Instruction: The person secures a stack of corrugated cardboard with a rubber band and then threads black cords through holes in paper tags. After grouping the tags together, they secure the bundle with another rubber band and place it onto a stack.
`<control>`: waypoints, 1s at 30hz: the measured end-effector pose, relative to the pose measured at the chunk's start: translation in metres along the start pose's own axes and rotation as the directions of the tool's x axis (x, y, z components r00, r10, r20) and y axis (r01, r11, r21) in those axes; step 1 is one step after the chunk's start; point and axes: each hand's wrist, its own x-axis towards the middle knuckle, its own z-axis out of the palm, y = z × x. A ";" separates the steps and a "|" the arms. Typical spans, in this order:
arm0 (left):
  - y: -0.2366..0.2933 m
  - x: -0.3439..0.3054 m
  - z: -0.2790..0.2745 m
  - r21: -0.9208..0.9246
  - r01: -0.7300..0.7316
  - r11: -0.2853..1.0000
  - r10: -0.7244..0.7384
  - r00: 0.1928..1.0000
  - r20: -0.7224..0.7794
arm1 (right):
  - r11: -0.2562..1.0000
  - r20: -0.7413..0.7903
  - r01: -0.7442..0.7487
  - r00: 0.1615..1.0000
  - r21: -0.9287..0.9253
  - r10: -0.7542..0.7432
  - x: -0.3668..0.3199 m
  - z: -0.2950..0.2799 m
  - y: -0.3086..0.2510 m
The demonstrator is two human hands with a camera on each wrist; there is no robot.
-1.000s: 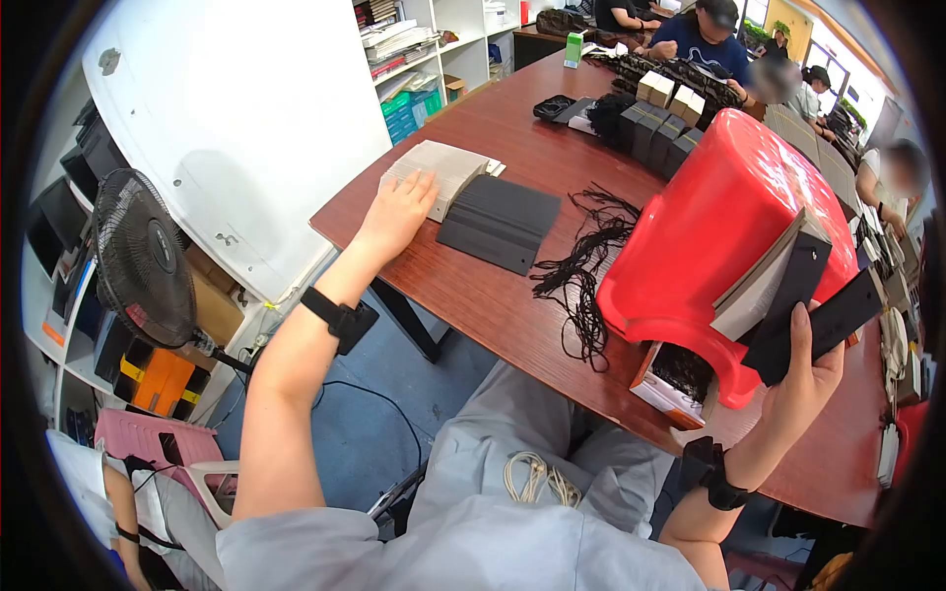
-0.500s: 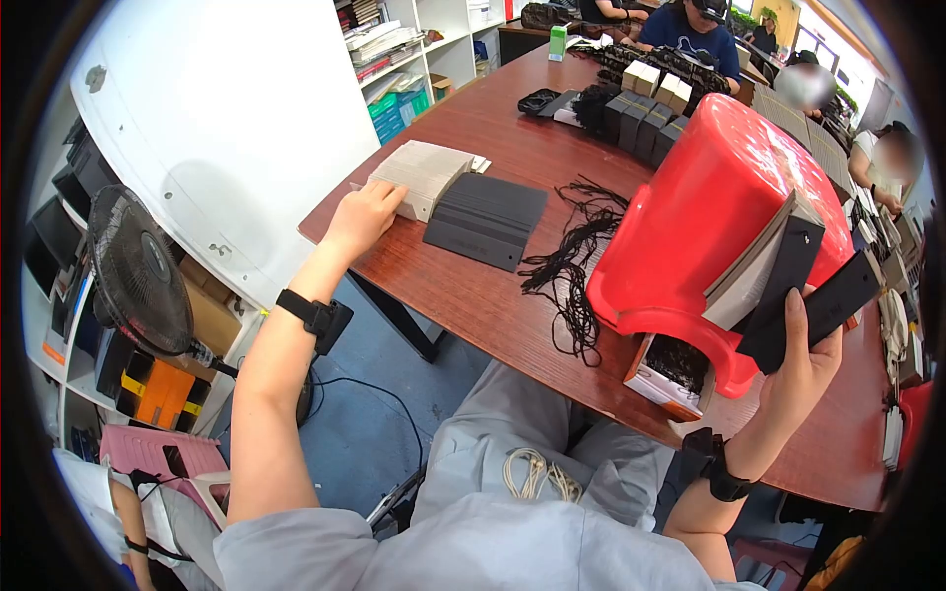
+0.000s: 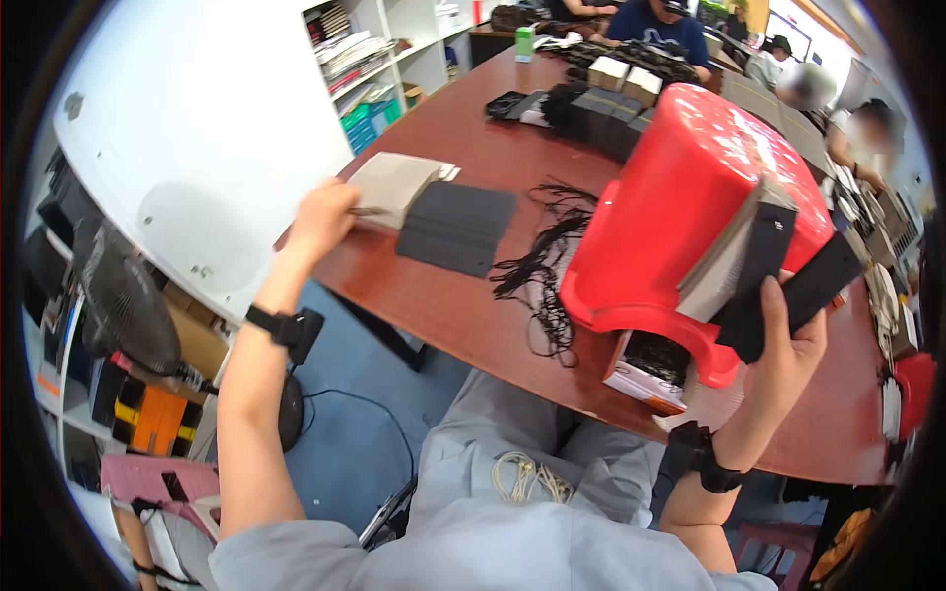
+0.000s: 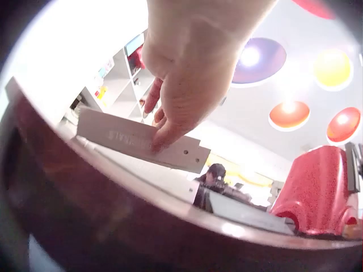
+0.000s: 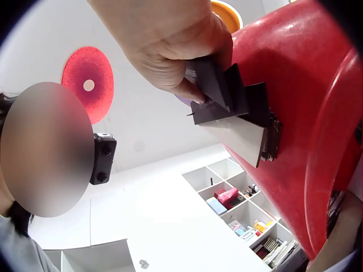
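At the table's left end, my left hand is by the near-left edge of a stack of beige card tags. In the left wrist view its thumb and fingers pinch a pale tag with two punched holes and faint lettering. Black tags lie spread beside that stack. My right hand grips black tags at the side of a red plastic stool, with one tag angled out to the right. A pale-sided bundle of tags sits between them and the stool.
Loose black cords lie between the black tags and the stool. A box of black cord stands under the stool's rim. Banded tag bundles fill the back of the table, where other people sit. A fan stands left.
My left hand has gone from lying over the beige stack to its near-left edge, fingers now pinching. The right hand keeps its grip on the black tags. The head view has shifted.
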 end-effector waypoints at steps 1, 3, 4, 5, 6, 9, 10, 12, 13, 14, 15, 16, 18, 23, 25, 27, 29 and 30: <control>0.003 0.002 -0.008 -0.042 0.074 0.996 -0.077 0.994 -0.073 | 1.000 -0.002 -0.020 1.000 0.008 0.020 -0.001 0.002 -0.004; 0.014 0.008 -0.022 -0.343 0.191 0.920 -0.286 0.925 -0.252 | 1.000 0.019 -0.016 1.000 -0.003 0.016 -0.001 0.002 -0.006; 0.029 0.013 -0.027 -0.583 0.177 0.793 -0.387 0.885 -0.258 | 1.000 0.023 -0.020 1.000 0.005 0.020 -0.002 0.003 -0.009; 0.043 0.016 -0.033 -0.780 0.143 0.609 -0.487 0.844 -0.225 | 1.000 0.031 -0.026 0.999 0.015 0.026 -0.002 0.005 -0.011; 0.069 0.021 -0.041 -0.903 0.055 0.425 -0.541 0.815 -0.206 | 1.000 0.041 -0.018 0.999 0.010 0.017 -0.002 0.004 -0.009; 0.148 0.027 -0.047 -0.957 -0.195 -0.217 -0.489 0.870 -0.066 | 0.999 0.065 -0.015 0.998 0.049 0.012 0.000 0.007 -0.012; 0.177 0.028 -0.048 -0.910 -0.167 -0.378 -0.435 0.900 0.015 | 0.999 0.065 -0.011 0.998 0.040 0.008 0.000 0.006 -0.012; 0.225 0.032 -0.044 -0.687 -0.017 -0.726 -0.262 0.931 0.254 | 1.000 0.064 -0.010 0.998 0.029 0.008 0.000 0.007 -0.011; 0.241 0.035 -0.041 -0.479 0.090 -0.873 -0.120 0.913 0.391 | 1.000 0.069 -0.010 0.998 0.030 0.008 -0.001 0.007 -0.012; 0.255 0.040 -0.043 -0.346 0.233 -0.909 0.029 0.862 0.506 | 0.999 0.057 -0.022 0.998 0.028 0.021 -0.001 0.008 -0.012; 0.267 0.044 -0.045 -0.192 0.361 -0.913 0.184 0.783 0.594 | 0.999 0.045 -0.036 0.998 0.026 0.035 -0.001 0.008 -0.012; 0.278 0.046 -0.045 -0.140 0.395 -0.908 0.239 0.763 0.601 | 0.999 0.050 -0.038 0.998 0.027 0.037 -0.001 0.008 -0.012; 0.290 0.045 -0.047 -0.132 0.444 -0.886 0.270 0.726 0.632 | 0.999 0.046 -0.031 0.998 0.027 0.030 -0.001 0.007 -0.011; 0.306 0.050 -0.046 -0.459 0.346 -0.818 0.062 0.847 0.528 | 0.999 0.063 -0.036 0.997 0.038 0.033 -0.001 0.006 -0.011; 0.307 0.052 -0.041 -0.628 0.249 -0.738 -0.026 0.918 0.395 | 0.999 0.067 -0.032 0.997 0.042 0.029 -0.001 0.007 -0.010; 0.308 0.057 -0.040 -0.611 0.232 -0.757 -0.022 0.925 0.379 | 0.997 0.068 -0.039 0.997 0.061 0.034 -0.001 0.007 -0.010; 0.313 0.062 -0.042 -0.692 0.225 -0.686 -0.067 0.927 0.368 | 0.997 0.067 -0.044 0.997 0.066 0.040 -0.001 0.008 -0.011; 0.313 0.063 -0.042 -0.689 0.227 -0.688 -0.058 0.930 0.364 | 0.996 0.071 -0.052 0.996 0.071 0.047 -0.001 0.008 -0.011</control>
